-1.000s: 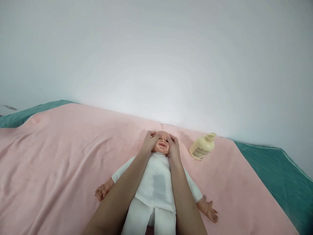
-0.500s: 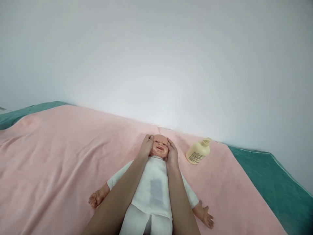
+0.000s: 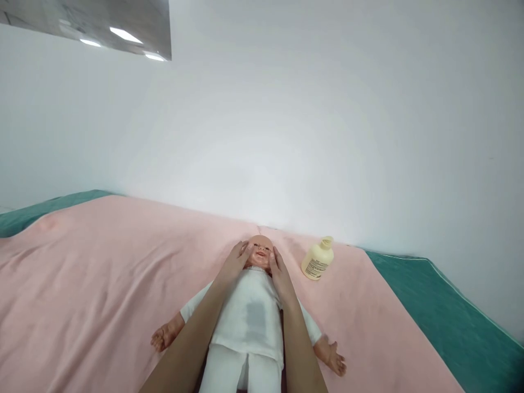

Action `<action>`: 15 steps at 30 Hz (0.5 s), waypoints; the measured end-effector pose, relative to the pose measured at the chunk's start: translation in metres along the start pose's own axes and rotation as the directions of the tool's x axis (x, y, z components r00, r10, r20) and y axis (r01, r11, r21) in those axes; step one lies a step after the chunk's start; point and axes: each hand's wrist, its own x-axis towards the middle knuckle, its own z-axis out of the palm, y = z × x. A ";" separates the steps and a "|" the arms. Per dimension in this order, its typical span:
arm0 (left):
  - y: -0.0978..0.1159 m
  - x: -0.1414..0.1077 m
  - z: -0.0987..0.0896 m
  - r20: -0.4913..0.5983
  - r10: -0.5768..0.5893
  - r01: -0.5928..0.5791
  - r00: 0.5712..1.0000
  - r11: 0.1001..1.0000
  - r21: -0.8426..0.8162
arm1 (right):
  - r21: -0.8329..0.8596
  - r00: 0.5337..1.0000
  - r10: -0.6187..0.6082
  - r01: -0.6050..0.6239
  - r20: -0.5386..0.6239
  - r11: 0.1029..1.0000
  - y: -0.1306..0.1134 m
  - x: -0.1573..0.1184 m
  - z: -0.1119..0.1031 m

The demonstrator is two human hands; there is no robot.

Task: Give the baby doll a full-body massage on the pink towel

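A baby doll (image 3: 256, 305) in a white top and white trousers lies on its back, its arms spread to either side. Against the cheek on the left of its face rests my left hand (image 3: 237, 260), fingers stretched out. My right hand (image 3: 279, 270) lies along the opposite cheek with its fingers extended too. Between them the doll's bald head (image 3: 261, 245) faces up; my hands hide its sides. A greyish patch (image 3: 256, 321) marks the front of the top.
Right of the doll's head stands a pale yellow pump bottle (image 3: 318, 260) with printed text. Beneath everything spreads a wrinkled pink blanket (image 3: 102, 273), over a green sheet (image 3: 434, 305) showing at both sides. Behind rises a white wall (image 3: 262, 120), with a shiny panel (image 3: 90, 24) at upper left.
My view has tilted up and shifted, bringing the shiny panel into sight. Both hands have slid down slightly along the doll's face, leaving more of the upper head uncovered.
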 end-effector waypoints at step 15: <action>-0.029 -0.006 0.001 0.099 0.014 -0.017 0.995 0.999 0.029 | -0.222 0.999 0.026 -0.032 -0.027 0.975 -0.003 -0.017 0.005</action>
